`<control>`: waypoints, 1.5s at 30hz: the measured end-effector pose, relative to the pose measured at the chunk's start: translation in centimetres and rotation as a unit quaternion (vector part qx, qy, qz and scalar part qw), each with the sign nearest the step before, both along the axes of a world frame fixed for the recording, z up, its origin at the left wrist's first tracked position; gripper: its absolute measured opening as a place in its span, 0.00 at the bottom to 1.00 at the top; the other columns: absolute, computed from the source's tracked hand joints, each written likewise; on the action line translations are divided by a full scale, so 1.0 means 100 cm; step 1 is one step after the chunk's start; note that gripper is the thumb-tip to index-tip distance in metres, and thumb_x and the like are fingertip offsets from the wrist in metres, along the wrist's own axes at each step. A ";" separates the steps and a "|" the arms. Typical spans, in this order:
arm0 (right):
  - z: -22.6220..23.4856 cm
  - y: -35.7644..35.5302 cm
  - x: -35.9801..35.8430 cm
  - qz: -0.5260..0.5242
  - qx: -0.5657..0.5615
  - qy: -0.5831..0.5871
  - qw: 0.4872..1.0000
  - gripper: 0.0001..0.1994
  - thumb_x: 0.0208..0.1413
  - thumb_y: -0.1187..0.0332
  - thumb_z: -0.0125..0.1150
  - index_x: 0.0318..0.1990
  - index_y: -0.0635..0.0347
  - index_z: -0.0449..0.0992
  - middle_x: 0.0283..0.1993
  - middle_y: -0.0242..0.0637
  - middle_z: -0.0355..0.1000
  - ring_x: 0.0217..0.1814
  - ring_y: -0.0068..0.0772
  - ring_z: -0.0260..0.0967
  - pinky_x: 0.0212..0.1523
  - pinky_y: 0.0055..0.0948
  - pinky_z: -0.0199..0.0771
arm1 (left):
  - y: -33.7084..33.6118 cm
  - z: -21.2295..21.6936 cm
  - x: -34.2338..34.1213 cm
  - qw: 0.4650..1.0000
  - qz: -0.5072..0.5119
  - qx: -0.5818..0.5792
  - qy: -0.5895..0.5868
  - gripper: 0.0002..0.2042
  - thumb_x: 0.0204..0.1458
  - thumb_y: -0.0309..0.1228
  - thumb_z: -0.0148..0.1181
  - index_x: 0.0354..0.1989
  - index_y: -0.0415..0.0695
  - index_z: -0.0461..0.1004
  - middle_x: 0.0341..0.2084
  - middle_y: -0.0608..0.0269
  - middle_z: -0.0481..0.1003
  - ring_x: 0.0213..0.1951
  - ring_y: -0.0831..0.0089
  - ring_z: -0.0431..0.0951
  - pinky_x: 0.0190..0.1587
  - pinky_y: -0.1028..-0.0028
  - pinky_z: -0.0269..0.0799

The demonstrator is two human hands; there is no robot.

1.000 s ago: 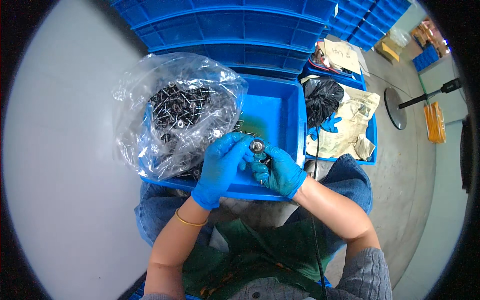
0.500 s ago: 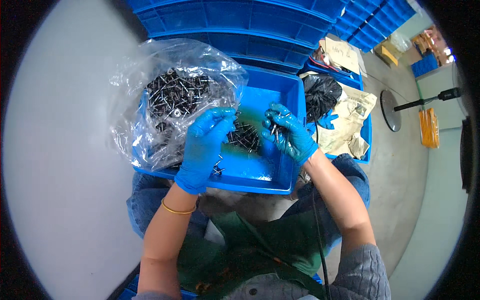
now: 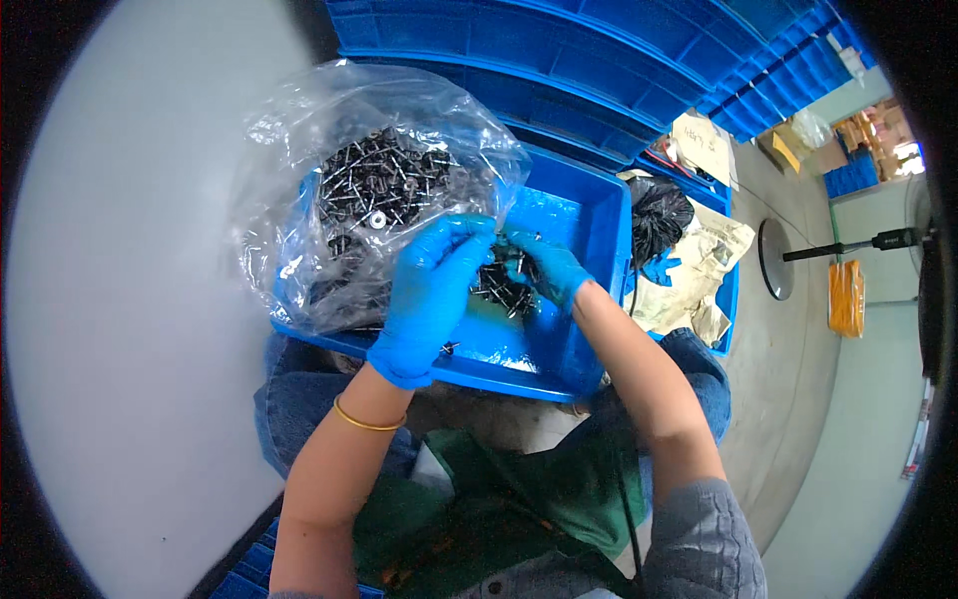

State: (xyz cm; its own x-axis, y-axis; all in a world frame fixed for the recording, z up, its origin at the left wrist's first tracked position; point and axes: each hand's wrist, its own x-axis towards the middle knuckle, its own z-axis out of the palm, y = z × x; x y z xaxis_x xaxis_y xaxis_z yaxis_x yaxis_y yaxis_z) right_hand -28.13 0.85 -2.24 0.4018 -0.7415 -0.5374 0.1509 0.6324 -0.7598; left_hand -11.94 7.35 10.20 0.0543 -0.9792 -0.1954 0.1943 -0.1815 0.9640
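Observation:
My left hand (image 3: pixel 439 290), in a blue glove, has its thumb and forefinger pinched together above the blue bin (image 3: pixel 599 215). What sits between those fingertips is too small to make out. Close against them is my gloved right hand (image 3: pixel 549 268), fingers curled round a few small metal pins with dark heads, partly hidden. Below both hands lies a pile of the same pins (image 3: pixel 507 292) on the wet bin floor. A clear plastic bag (image 3: pixel 289 250) fills the bin's left side, holding a heap of dark-headed pins (image 3: pixel 384 180) and a pale ring-shaped piece (image 3: pixel 377 220).
Stacked blue crates (image 3: pixel 519 60) rise behind the bin. To the right, another blue crate holds a black plastic bag (image 3: pixel 659 215) and crumpled brown paper (image 3: pixel 704 260). A stand with a round base (image 3: pixel 775 260) is on the floor farther right. A pale wall (image 3: pixel 150 299) borders the left.
My right hand has moved left and come up to my left fingertips. My left hand keeps its pinch. The whole view has shifted slightly.

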 end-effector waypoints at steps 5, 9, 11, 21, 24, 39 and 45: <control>0.072 0.037 -0.002 -0.091 0.127 -0.213 0.964 0.10 0.53 0.63 0.45 0.38 0.56 0.67 0.33 0.35 0.68 0.28 0.24 0.66 0.26 0.22 0.72 | 0.008 -0.010 -0.026 0.989 -0.088 -0.075 -0.088 0.11 0.40 0.24 0.57 0.34 0.41 0.68 0.29 0.66 0.69 0.31 0.80 0.69 0.34 0.81 0.65; 0.098 0.057 -0.006 -0.165 0.111 -0.251 0.947 0.11 0.53 0.64 0.44 0.38 0.61 0.66 0.32 0.38 0.68 0.29 0.27 0.66 0.29 0.22 0.71 | 0.013 -0.006 -0.042 0.939 -0.085 -0.216 -0.253 0.13 0.36 0.25 0.61 0.33 0.43 0.68 0.29 0.65 0.69 0.30 0.77 0.69 0.32 0.79 0.65; 0.105 0.064 -0.011 -0.164 0.056 -0.209 0.963 0.11 0.53 0.65 0.45 0.38 0.62 0.66 0.32 0.38 0.68 0.28 0.27 0.66 0.28 0.21 0.70 | 0.015 -0.005 -0.045 0.919 -0.073 -0.259 -0.289 0.12 0.37 0.24 0.60 0.32 0.42 0.68 0.28 0.64 0.69 0.30 0.77 0.69 0.31 0.79 0.65; 0.119 0.070 -0.017 -0.159 -0.165 -0.042 0.973 0.13 0.46 0.71 0.54 0.42 0.62 0.69 0.28 0.32 0.68 0.26 0.17 0.62 0.25 0.15 0.63 | 0.018 -0.021 -0.054 0.996 -0.036 0.035 0.078 0.05 0.49 0.28 0.48 0.30 0.41 0.70 0.24 0.66 0.69 0.26 0.81 0.67 0.26 0.82 0.63; 0.123 0.071 -0.018 -0.104 -0.272 0.008 0.957 0.15 0.44 0.71 0.57 0.42 0.60 0.70 0.29 0.31 0.68 0.27 0.16 0.62 0.28 0.16 0.64 | 0.019 -0.023 -0.059 0.963 -0.038 0.058 0.261 0.07 0.52 0.29 0.44 0.33 0.42 0.68 0.26 0.68 0.68 0.25 0.85 0.65 0.25 0.85 0.60; 0.124 0.063 -0.034 0.003 -0.211 0.012 0.977 0.10 0.48 0.69 0.53 0.38 0.63 0.71 0.27 0.31 0.69 0.23 0.14 0.61 0.22 0.14 0.61 | 0.018 -0.019 -0.045 0.876 -0.127 0.176 0.430 0.07 0.53 0.31 0.41 0.33 0.42 0.65 0.22 0.70 0.63 0.21 0.86 0.61 0.20 0.87 0.57; 0.123 0.057 -0.033 0.025 -0.138 0.015 0.990 0.09 0.49 0.68 0.51 0.34 0.63 0.72 0.23 0.30 0.68 0.20 0.15 0.60 0.19 0.13 0.56 | 0.017 -0.028 -0.049 0.902 -0.131 0.171 0.375 0.06 0.52 0.31 0.43 0.30 0.43 0.65 0.20 0.70 0.64 0.20 0.86 0.61 0.20 0.87 0.57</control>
